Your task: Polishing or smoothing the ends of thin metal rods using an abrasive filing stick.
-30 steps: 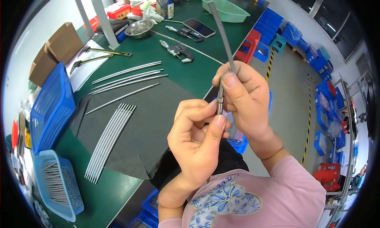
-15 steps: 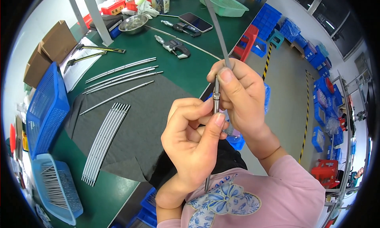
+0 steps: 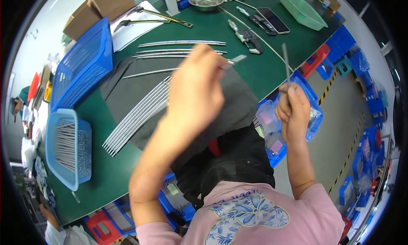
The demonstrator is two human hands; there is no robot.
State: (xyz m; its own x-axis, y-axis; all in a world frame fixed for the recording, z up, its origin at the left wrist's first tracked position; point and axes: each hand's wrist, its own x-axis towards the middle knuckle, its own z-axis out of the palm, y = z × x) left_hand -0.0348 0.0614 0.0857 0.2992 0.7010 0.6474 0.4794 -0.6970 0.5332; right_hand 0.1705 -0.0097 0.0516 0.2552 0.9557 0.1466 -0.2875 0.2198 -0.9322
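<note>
So our right hand (image 3: 294, 111) has its grip closed around a thin grey strip (image 3: 286, 62), held upright just past the bench (image 3: 106, 177) edge, probably to keep it clear of the silver rods (image 3: 138, 121) our left hand (image 3: 193, 85) hangs over. That left grip's blurry: a pale piece (image 3: 237, 60) pokes out past it, but we can't tell if it's really pinched. The rods sit in a neat row, partly on dark cloth (image 3: 238, 96), likely against scuffs. Half a second ago our hands met at a metal rod; now they're well apart.
</note>
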